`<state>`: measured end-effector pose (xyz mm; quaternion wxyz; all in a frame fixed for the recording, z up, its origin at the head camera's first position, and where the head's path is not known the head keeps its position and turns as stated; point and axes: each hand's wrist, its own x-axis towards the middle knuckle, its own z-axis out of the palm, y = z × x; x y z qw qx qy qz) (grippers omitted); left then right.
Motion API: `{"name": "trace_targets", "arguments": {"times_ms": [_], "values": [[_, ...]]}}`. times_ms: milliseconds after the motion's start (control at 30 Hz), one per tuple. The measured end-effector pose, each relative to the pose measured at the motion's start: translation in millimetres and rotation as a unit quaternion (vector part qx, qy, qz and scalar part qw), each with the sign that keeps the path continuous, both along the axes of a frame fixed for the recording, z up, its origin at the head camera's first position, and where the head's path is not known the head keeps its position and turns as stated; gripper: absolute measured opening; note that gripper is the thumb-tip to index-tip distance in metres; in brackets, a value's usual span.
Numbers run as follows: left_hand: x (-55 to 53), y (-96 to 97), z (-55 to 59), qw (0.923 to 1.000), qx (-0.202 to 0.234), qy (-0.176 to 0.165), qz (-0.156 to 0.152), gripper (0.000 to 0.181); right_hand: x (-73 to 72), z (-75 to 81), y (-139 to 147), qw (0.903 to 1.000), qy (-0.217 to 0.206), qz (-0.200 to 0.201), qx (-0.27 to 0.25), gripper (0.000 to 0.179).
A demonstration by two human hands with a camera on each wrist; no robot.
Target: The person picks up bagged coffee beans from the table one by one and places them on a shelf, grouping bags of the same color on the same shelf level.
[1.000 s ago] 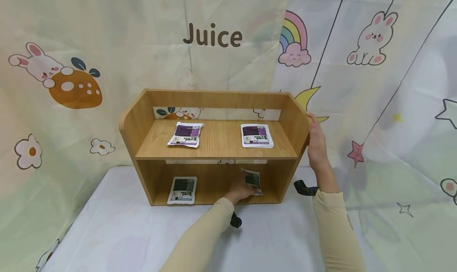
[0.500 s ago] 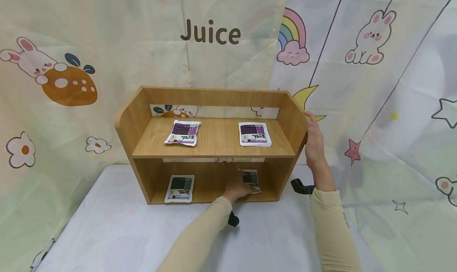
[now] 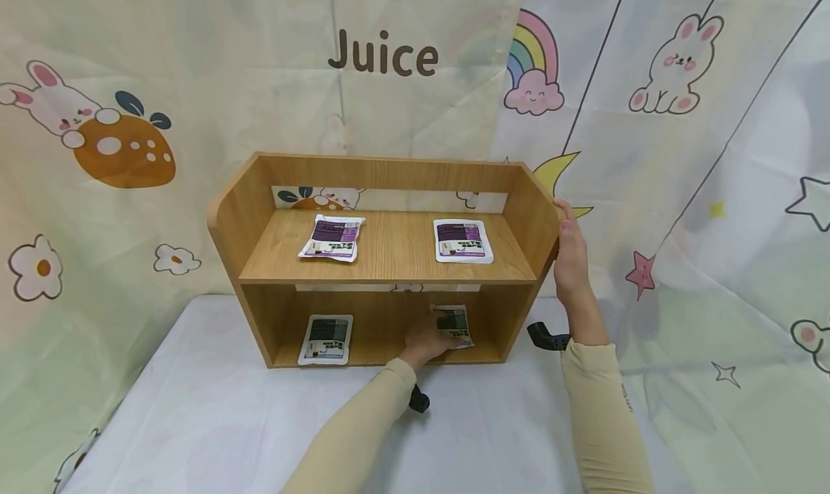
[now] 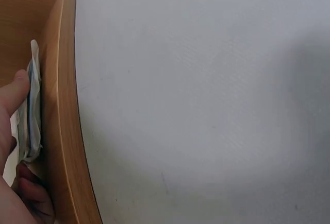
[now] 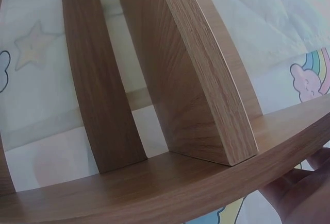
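Note:
My left hand (image 3: 429, 335) reaches into the lower compartment of the wooden shelf (image 3: 389, 281) and holds a white pouch with a dark green label (image 3: 456, 323) at the right side. In the left wrist view one digit lies against the pouch (image 4: 34, 110), seen edge-on, and the other fingers curl by its near end. My right hand (image 3: 573, 271) rests along the outer face of the right side panel, fingertips at its upper edge. From the right wrist, that hand (image 5: 304, 195) shows partly, outside the panel (image 5: 170, 188). A similar green-labelled pouch (image 3: 326, 340) lies at lower left.
Two purple-labelled pouches lie on the upper board, one left (image 3: 333, 237) and one right (image 3: 463, 241). The shelf stands on a white-covered table (image 3: 214, 407), against a printed cloth backdrop (image 3: 415, 119). A black wrist mount (image 3: 547, 336) sits beside my right wrist.
The view has shifted slightly. My left hand stays at the lower right pouch, which has turned to face slightly more upright and square. My right hand stays on the side panel.

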<state>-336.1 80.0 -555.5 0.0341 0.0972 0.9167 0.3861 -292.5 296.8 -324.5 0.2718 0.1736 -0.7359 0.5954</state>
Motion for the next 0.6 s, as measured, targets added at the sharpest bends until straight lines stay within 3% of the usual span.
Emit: {"name": "trace_targets", "arguments": {"times_ms": [367, 600], "values": [[7.1, -12.9, 0.5, 0.9990, 0.019, 0.011, -0.039, 0.067, 1.0, -3.6, 0.4, 0.9999, -0.011, -0.008, 0.003, 0.045], [12.3, -30.7, 2.1, 0.9948, 0.042, 0.003, -0.093, 0.072, -0.1, -0.9, 0.7, 0.9997, -0.010, -0.017, 0.012, 0.045]]}}
